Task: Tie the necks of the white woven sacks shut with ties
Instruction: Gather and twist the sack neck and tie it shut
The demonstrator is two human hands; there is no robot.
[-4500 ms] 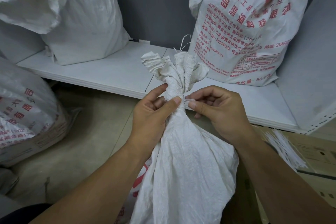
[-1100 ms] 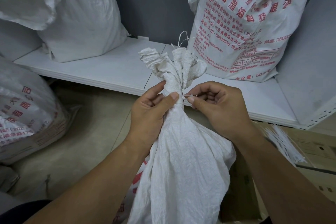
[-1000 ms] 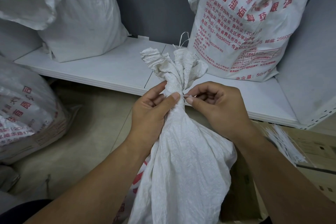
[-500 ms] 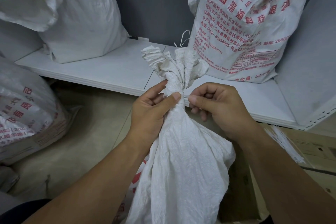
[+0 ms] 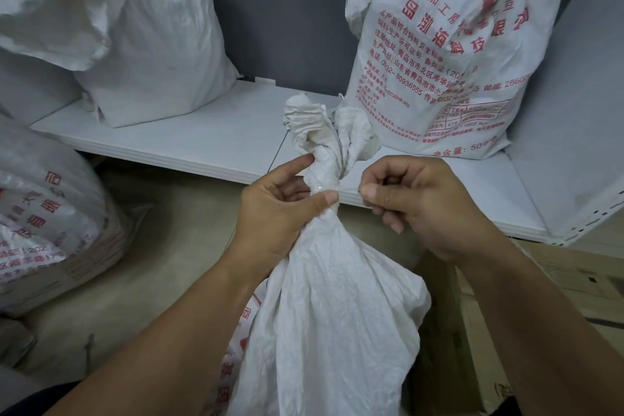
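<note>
I look down at a white woven sack (image 5: pixel 334 307) standing in front of me, its top gathered into a twisted neck (image 5: pixel 326 176). I use that neck as my landmark.

My left hand (image 5: pixel 277 209) is closed around the neck from its left side, thumb pressed across the front of the twist and forefinger pointing up beside it. A thin pale tie (image 5: pixel 319 186) seems to circle the neck just above my thumb; it is too fine for me to follow its ends. My right hand (image 5: pixel 425 206) sits just right of the neck, not touching the cloth, with thumb and forefinger pinched together. I cannot tell whether they hold an end of the tie.

Above the neck the loose mouth of the sack (image 5: pixel 324 125) fans out in crumpled folds. Behind the neck runs a low white shelf (image 5: pixel 202 132). On it, behind and right of the neck, stands a sack printed with red characters (image 5: pixel 445 71). Behind and far left of the neck a plain white sack (image 5: pixel 152 44) leans on the same shelf. Left of the neck and lower, on the floor (image 5: pixel 162 267), lies another printed sack (image 5: pixel 44 219). Right of the neck and below it I see cardboard boxes (image 5: pixel 580 284).
</note>
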